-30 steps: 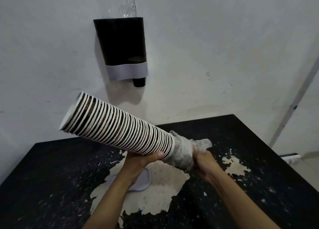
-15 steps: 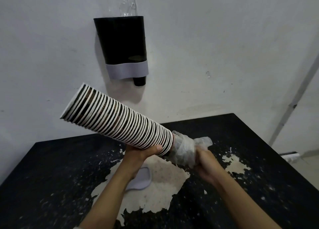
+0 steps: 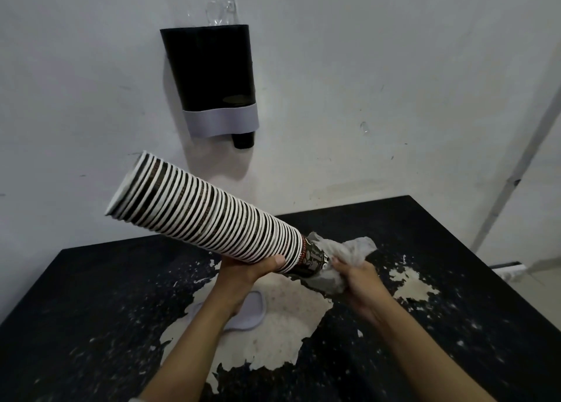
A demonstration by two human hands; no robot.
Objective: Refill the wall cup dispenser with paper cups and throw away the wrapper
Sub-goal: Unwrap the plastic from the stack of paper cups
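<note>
Paper cups in a long nested stack, white rims banded with dark, held tilted above the surface, wide mouth end up-left, narrow end down-right. Left hand grips stack from beneath near its lower end, thumb over the rims. Right hand curls round crumpled clear wrapper bunched at the narrow end. Compared with half a second ago, wrapper has slid further off: printed side of the last cup now shows bare, where before film covered it; stack angle about the same. Wall cup dispenser, black with grey band, hangs on white wall above stack's upper end, apart from it, open air between. Surface black, paint peeled to pale patches; far edge meets wall, right corner edge visible near a pale pipe. Grey flat piece lies under left wrist.
</note>
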